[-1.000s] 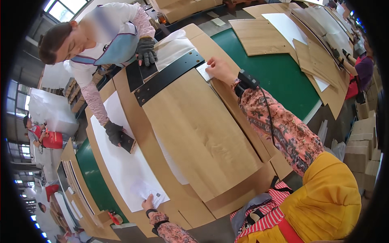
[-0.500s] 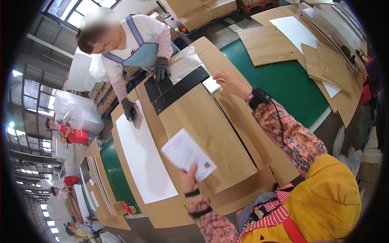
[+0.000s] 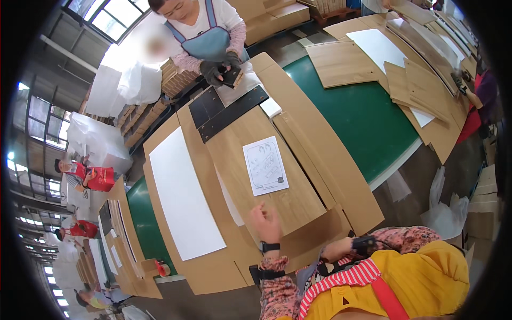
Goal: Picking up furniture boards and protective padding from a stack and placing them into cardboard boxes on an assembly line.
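A white instruction sheet (image 3: 265,166) with line drawings lies flat on a wood-grain board (image 3: 298,200) in an unfolded cardboard box. My left hand (image 3: 266,223) hovers just below the sheet's near edge, over the board's near end. Its fingers are loosely bent and apart, with nothing in them. My right hand (image 3: 337,249) is drawn back to my waist by the striped apron, and its fingers are hidden there. Black panels (image 3: 232,117) lie across the board's far end, with a small white block (image 3: 271,108) beside them.
Across the table a co-worker's gloved hands (image 3: 218,72) hold a small dark piece. A long white panel (image 3: 186,197) lies on cardboard at the left. Wood-grain panels (image 3: 344,64) lie at the right on the green table (image 3: 362,128). Red tape (image 3: 162,268) sits at the near left.
My left hand has let go of the sheet, now on the board. My right hand has moved from the far end back to my waist. The co-worker's hands have come together.
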Demonstrator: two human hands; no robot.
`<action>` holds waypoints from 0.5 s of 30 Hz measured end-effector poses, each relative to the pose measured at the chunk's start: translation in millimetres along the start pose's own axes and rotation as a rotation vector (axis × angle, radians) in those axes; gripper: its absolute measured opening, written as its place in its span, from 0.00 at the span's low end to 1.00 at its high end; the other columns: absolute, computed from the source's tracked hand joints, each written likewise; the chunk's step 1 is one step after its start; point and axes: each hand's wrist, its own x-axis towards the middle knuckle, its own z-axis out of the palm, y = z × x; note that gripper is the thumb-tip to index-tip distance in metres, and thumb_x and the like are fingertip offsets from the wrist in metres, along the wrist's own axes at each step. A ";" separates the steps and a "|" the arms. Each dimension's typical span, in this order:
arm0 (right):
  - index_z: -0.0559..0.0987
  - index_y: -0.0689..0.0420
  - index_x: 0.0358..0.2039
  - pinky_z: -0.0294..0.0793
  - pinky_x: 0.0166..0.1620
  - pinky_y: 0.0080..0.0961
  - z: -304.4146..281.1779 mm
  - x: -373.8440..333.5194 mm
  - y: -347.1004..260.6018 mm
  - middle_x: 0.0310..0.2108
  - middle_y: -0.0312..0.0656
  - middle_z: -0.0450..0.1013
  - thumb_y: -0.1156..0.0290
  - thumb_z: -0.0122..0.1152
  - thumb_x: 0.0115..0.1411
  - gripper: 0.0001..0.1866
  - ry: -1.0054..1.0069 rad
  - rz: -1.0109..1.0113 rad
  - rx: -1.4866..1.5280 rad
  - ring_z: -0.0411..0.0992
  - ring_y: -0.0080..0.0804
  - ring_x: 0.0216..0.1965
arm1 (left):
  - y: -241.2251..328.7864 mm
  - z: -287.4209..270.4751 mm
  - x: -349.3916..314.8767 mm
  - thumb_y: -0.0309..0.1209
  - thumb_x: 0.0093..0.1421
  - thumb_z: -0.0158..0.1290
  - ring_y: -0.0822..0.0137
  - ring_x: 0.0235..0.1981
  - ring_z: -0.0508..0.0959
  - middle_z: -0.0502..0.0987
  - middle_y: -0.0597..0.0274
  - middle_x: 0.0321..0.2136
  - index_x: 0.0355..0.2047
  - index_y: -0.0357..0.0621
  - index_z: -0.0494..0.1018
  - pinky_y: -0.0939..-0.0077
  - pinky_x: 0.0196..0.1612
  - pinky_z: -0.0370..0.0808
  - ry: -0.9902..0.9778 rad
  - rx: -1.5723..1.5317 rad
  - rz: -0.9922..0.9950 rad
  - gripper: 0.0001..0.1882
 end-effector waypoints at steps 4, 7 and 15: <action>0.86 0.51 0.36 0.80 0.35 0.44 40.3 47.8 13.2 0.34 0.49 0.81 0.64 0.57 0.58 0.12 0.058 -0.025 -0.382 0.81 0.50 0.38 | 5.4 -11.0 -63.5 0.27 0.60 0.59 0.65 0.31 0.80 0.77 0.57 0.36 0.44 0.40 0.75 0.73 0.36 0.77 -0.228 -0.288 0.006 0.13; 0.85 0.52 0.35 0.80 0.35 0.42 1.3 22.8 -17.1 0.33 0.47 0.81 0.63 0.57 0.58 0.12 0.086 -0.032 -0.463 0.81 0.48 0.37 | -6.0 -16.0 -92.3 0.26 0.61 0.58 0.67 0.29 0.80 0.78 0.58 0.33 0.43 0.39 0.76 0.75 0.34 0.78 -0.328 -0.342 0.066 0.10; 0.83 0.52 0.36 0.81 0.36 0.42 10.1 6.3 -30.8 0.32 0.47 0.80 0.62 0.57 0.58 0.12 0.114 0.037 -0.475 0.81 0.47 0.36 | -36.6 -27.5 -172.7 0.32 0.67 0.55 0.77 0.34 0.78 0.81 0.66 0.32 0.42 0.39 0.77 0.80 0.39 0.76 -1.129 -0.764 -0.183 0.10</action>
